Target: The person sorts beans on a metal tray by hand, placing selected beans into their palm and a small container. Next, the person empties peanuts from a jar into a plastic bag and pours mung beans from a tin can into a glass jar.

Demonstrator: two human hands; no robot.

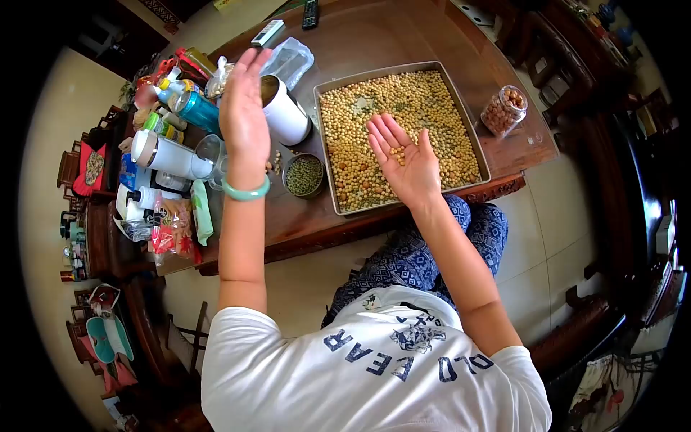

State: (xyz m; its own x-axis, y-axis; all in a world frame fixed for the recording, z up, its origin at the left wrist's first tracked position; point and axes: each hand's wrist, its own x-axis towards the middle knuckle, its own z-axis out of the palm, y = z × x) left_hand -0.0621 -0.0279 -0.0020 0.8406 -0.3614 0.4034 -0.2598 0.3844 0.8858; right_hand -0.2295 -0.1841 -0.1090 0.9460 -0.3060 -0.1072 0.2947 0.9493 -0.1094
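Note:
My left hand (243,122) is raised beside a white cylindrical container (286,119), fingers stretched out and nothing in it. A pale green bangle (245,190) circles that wrist. Palm up over a shallow square metal tray (337,203), my right hand (414,175) has its fingers extended and slightly cupped, with a few yellow soybeans (397,153) lying in the palm. Yellow soybeans (345,129) are spread across the tray, mixed with small green beans and some reddish-brown nuts. A small round metal cup (304,176) of green beans stands left of the tray.
A clear jar (504,111) of reddish-brown nuts stands right of the tray. Bottles, a white tumbler (169,155) and packets crowd the wooden table's left side. A clear plastic bag (289,61) and two remotes lie farther back. The table's near edge runs just before my knees.

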